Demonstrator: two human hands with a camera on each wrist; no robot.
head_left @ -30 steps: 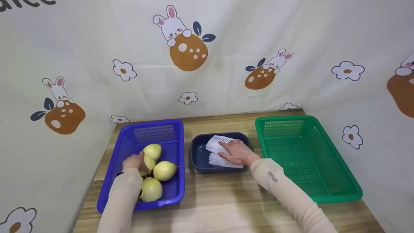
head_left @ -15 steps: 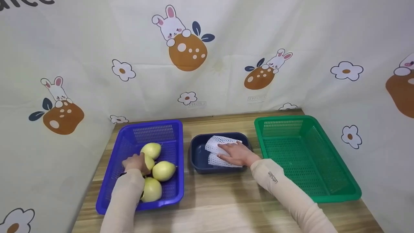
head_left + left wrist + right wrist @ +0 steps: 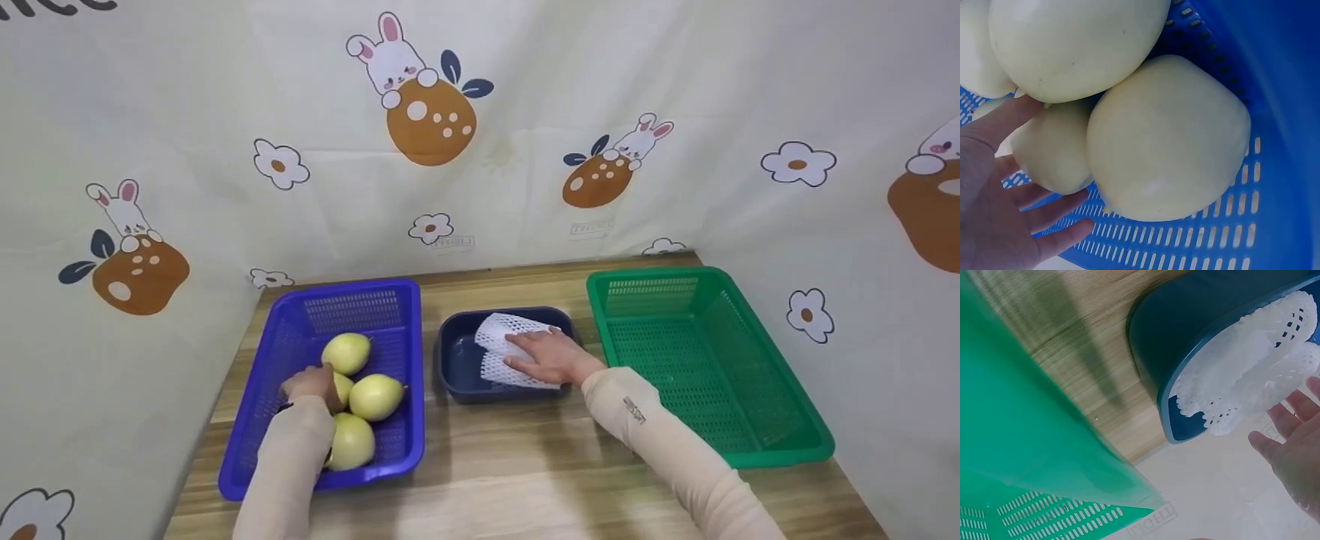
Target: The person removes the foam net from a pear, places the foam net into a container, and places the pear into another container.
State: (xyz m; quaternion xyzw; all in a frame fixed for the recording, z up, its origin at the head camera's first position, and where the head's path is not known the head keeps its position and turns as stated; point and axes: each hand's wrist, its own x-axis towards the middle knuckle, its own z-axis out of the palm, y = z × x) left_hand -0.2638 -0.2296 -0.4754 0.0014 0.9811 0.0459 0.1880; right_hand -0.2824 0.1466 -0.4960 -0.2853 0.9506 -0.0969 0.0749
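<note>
Inside the blue basket (image 3: 416, 375) my left hand (image 3: 309, 384) holds a yellow-green pear (image 3: 1053, 149), thumb on one side and fingers reaching round the other. The head view shows only part of this pear, since the hand covers the rest. Other pears lie close about it: one behind (image 3: 347, 352), one to the right (image 3: 376, 397) and one in front (image 3: 351, 444). My right hand (image 3: 551, 358) rests at white foam net sleeves (image 3: 496, 335) in a small dark blue bin (image 3: 457, 386). Its fingers are spread and loosely extended, as the right wrist view shows.
A green basket (image 3: 600, 315) stands to the right of the bin, its slotted floor visible. Baskets and bin share a wooden table (image 3: 480, 465). A printed cloth (image 3: 510, 187) with rabbits and flowers hangs behind and along both sides.
My left hand has sunk a little with the pear, which shows less between the others now. The right hand stays at the foam nets. The head view has shifted slightly.
</note>
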